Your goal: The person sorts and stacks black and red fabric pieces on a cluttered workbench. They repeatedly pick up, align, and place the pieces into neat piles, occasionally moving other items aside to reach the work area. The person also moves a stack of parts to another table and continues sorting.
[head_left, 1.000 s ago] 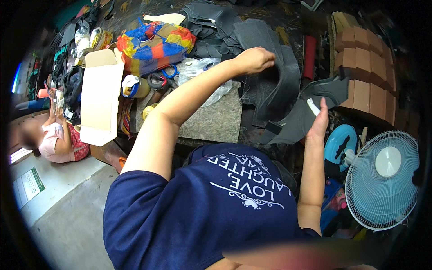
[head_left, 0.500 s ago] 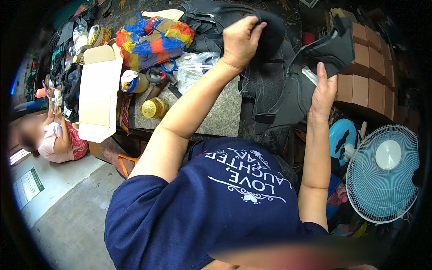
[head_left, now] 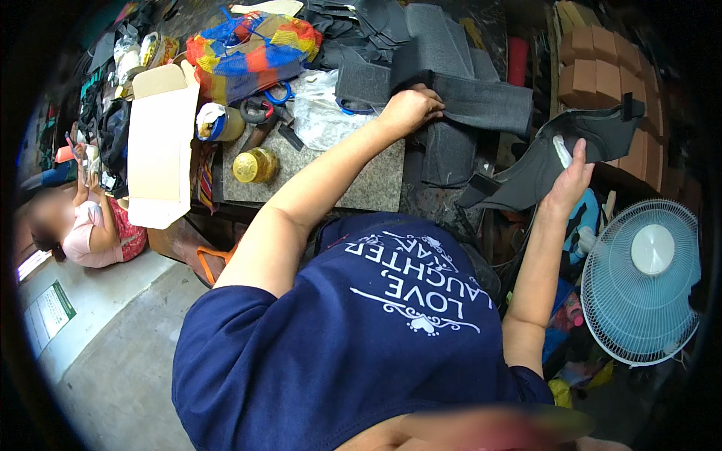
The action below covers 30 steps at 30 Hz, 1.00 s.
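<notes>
My left hand point(head_left: 410, 109) reaches across the stone slab point(head_left: 361, 188) and is closed on a long dark grey padded strip point(head_left: 489, 105), which lies over other dark fabric pieces point(head_left: 444, 45). To the right, off the bench, my right hand point(head_left: 568, 177) holds up a dark, curved cut piece point(head_left: 602, 131). A thin white stick point(head_left: 562, 150) is pinched against it by the fingers.
On the bench are a yellow-lidded jar point(head_left: 254, 165), blue-handled scissors point(head_left: 274, 94), a clear plastic bag point(head_left: 323, 113), a colourful mesh bag point(head_left: 248, 49) and an open cardboard box point(head_left: 162, 143). Brown blocks point(head_left: 602, 68) are stacked at the back right. A fan point(head_left: 639, 278) stands right. A person point(head_left: 83, 225) sits left.
My left hand reached up to the pile of dark pieces, then came back toward me gripping the grey strip. My right hand kept the curved piece and shifted a little right.
</notes>
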{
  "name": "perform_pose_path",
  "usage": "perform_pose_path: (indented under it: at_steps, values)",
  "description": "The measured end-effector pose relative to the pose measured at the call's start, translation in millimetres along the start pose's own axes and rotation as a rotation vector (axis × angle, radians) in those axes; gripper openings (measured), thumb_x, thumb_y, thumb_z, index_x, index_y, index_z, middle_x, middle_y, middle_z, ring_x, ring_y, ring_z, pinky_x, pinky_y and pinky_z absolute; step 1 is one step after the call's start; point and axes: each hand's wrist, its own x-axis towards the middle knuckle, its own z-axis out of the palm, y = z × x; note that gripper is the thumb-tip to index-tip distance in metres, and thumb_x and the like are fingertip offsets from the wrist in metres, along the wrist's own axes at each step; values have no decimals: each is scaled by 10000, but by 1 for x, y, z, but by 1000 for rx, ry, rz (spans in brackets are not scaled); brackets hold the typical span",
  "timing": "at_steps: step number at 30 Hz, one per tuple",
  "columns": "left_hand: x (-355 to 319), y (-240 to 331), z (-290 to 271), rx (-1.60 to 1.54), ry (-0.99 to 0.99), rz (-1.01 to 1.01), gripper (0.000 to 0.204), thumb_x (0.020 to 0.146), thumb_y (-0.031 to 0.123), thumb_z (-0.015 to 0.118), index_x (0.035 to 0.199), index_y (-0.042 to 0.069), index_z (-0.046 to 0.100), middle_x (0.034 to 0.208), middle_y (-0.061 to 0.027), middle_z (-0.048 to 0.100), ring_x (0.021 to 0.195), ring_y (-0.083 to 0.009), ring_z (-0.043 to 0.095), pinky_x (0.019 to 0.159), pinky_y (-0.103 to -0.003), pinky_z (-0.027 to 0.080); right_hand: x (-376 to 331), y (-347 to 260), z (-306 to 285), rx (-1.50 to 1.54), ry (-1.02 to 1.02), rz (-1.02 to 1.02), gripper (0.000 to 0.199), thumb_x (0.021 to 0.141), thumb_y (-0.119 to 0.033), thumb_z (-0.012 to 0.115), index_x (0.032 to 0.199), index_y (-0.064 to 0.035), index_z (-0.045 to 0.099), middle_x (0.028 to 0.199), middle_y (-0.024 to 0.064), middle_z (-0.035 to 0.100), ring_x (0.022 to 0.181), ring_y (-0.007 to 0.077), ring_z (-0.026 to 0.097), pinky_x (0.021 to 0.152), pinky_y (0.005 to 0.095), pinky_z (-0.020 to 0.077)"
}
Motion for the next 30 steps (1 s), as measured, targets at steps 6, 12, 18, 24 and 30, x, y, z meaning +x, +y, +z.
perform_pose_path:
  at_steps: [6, 12, 18, 24, 30]
  values:
    - [16, 23, -18, 88, 112, -215, 160, 862, 178, 603, 902, 23, 607, 907, -138, 643, 914, -306, 612, 784, -407, 491, -4, 3, 22, 63, -24, 142, 362, 937, -268, 584, 1165, 9, 537, 1088, 94, 603, 933, 186, 620, 866, 289, 490]
    - [40, 82, -60, 98, 391, -348, 150, 907, 190, 560, 958, 65, 493, 601, -154, 592, 610, -345, 637, 528, -442, 497, -25, 21, 65, -142, -263, -70, 186, 933, -208, 617, 876, -33, 598, 881, 23, 631, 800, 71, 539, 719, 236, 455]
    - [30, 115, -82, -617, 525, -444, 212, 927, 196, 564, 1002, -1, 541, 697, -186, 612, 657, -260, 633, 575, -365, 471, -26, 40, 96, -167, -500, -222, 215, 930, -161, 620, 1064, 2, 576, 1022, 42, 631, 894, 105, 559, 828, 254, 449]
    - [9, 113, -80, -1114, 413, -578, 248, 938, 171, 576, 1058, -44, 607, 916, -26, 653, 789, -60, 575, 699, -202, 475, -25, 44, 90, -383, -635, -366, 326, 933, -225, 615, 1118, 38, 564, 1025, 138, 673, 922, 179, 616, 838, 296, 466]
    - [1, 124, -77, -1525, 422, -586, 233, 937, 169, 580, 1085, -9, 610, 1007, -45, 653, 889, -86, 599, 827, -241, 482, -29, 43, 92, -474, -579, -104, 608, 983, -511, 390, 1257, 28, 457, 1174, 168, 574, 1053, 232, 547, 927, 329, 412]
